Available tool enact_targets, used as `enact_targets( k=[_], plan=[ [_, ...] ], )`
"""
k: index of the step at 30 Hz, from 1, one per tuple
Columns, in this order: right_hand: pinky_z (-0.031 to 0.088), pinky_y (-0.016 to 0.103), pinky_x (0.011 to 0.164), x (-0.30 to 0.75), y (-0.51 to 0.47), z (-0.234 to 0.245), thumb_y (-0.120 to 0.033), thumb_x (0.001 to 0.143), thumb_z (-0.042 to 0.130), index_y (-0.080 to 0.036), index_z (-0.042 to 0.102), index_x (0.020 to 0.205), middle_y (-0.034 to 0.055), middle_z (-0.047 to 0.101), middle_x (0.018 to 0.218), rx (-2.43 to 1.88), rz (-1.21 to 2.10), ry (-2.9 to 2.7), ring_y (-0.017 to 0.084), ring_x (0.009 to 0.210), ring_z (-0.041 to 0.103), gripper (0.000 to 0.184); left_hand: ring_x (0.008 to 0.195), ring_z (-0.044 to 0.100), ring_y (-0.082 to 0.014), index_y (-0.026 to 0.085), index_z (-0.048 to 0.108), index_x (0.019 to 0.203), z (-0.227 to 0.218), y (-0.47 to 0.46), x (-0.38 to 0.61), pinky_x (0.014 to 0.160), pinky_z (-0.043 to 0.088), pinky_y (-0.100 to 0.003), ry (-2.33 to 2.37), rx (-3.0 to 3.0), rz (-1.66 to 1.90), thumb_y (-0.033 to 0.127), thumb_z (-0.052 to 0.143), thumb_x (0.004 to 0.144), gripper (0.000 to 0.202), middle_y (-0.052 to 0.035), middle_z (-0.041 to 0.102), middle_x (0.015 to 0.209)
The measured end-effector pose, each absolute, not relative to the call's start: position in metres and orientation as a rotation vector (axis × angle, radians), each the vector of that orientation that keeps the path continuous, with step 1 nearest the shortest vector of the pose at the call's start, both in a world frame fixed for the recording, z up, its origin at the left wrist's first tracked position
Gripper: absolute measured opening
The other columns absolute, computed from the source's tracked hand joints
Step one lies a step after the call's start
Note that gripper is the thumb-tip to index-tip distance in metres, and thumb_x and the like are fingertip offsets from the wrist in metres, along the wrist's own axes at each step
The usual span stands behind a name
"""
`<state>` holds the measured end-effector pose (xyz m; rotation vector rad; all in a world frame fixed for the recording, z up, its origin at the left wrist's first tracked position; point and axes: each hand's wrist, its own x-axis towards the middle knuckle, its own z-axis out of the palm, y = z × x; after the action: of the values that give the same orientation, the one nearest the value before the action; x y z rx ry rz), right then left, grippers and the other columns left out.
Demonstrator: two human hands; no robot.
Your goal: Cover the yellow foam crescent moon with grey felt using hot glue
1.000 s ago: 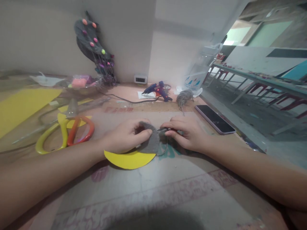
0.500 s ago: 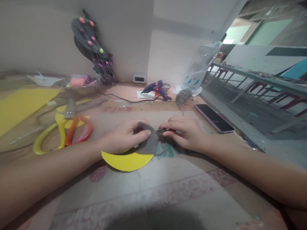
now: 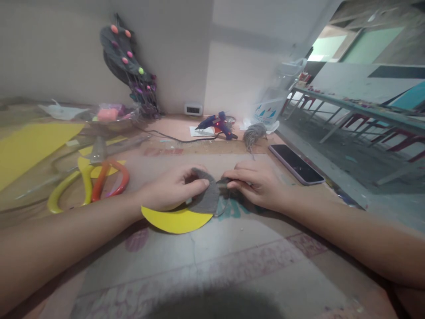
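My left hand [image 3: 175, 188] grips a yellow cardboard piece [image 3: 177, 221] with a curved lower edge, thumb on top and fingers underneath. Its right part is covered by a grey layer [image 3: 206, 200] that looks like rows of yarn laid close together. Just to the right, my right hand [image 3: 254, 181] pinches grey yarn [image 3: 225, 181] between thumb and fingertips at the edge of that layer. A thin loop of yarn [image 3: 228, 206] hangs down from there. The fingers of my left hand under the piece are hidden.
Scissors [image 3: 96, 190] with yellow and orange handles lie left. Behind are a blue glue gun [image 3: 215, 124] with its cord, a grey yarn bundle [image 3: 255, 134] and a small clock [image 3: 193, 109]. A phone [image 3: 296, 164] lies right, near the table edge. Yellow sheet [image 3: 33, 146] lies far left.
The yellow piece has tilted slightly, its lower edge a little higher. My right hand has shifted barely to the right, still pinching the yarn.
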<state>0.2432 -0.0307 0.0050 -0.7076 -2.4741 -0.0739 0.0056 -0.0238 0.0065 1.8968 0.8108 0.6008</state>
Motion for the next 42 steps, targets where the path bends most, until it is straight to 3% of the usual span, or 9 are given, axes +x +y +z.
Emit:
enact_targets(
  k=[42],
  plan=[
    [0.033,0.025,0.056,0.2400,-0.0313,0.0065,-0.030,0.096,0.047,-0.014,0.066,0.098,0.0022,0.058,0.067,-0.668,-0.100,-2.510,0.012,0.059,0.050,0.025,0.064,0.047,-0.0114,0.017,0.058,0.083,0.0084,-0.0245,0.0036,0.058,0.040,-0.022,0.823,2.044,0.550,0.033,0.048,0.086,0.020,0.0026,0.051,0.071]
  ],
)
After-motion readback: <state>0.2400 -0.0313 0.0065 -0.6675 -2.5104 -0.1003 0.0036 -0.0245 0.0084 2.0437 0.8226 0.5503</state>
